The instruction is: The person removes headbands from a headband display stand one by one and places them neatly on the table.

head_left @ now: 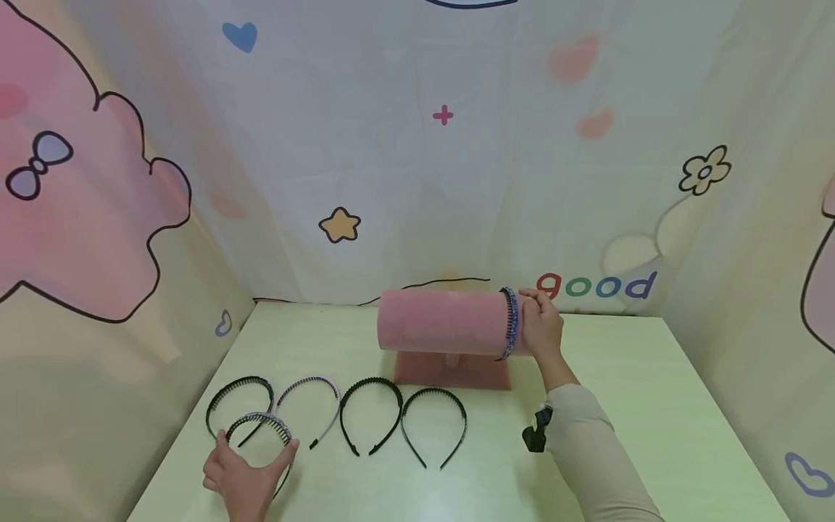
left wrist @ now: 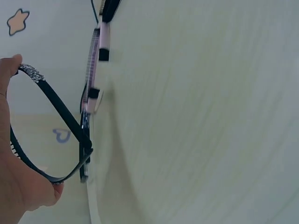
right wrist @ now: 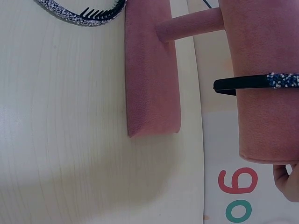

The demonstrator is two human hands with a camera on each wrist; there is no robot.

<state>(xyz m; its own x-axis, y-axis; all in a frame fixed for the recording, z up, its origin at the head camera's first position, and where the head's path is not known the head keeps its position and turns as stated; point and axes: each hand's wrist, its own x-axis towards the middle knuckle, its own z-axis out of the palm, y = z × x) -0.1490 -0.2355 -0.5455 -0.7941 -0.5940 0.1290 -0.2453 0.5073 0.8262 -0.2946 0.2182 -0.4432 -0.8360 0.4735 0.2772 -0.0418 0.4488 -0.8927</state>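
My left hand [head_left: 243,475] holds a toothed black headband with silver glitter [left wrist: 32,73], thumb and fingers spread across its two sides. That headband is raised above the table's front left, overlapping a dark headband [head_left: 210,415] there in the head view. A pink padded roll stand [head_left: 443,320] stands at the back. Around its right part sits a blue glittery headband [head_left: 512,322], its black tip sticking out below the roll in the right wrist view. My right hand [head_left: 543,322] grips the roll's right end, beside the blue headband; part of its fingers is hidden there.
On the table [head_left: 613,406], right of the dark headband, lie a lilac headband [head_left: 338,399], a black toothed headband [head_left: 372,381] and a thin glittery dark headband [head_left: 464,428]. The stand's flat pink base [head_left: 417,371] is close behind them. A printed curtain [head_left: 417,167] hangs behind the table.
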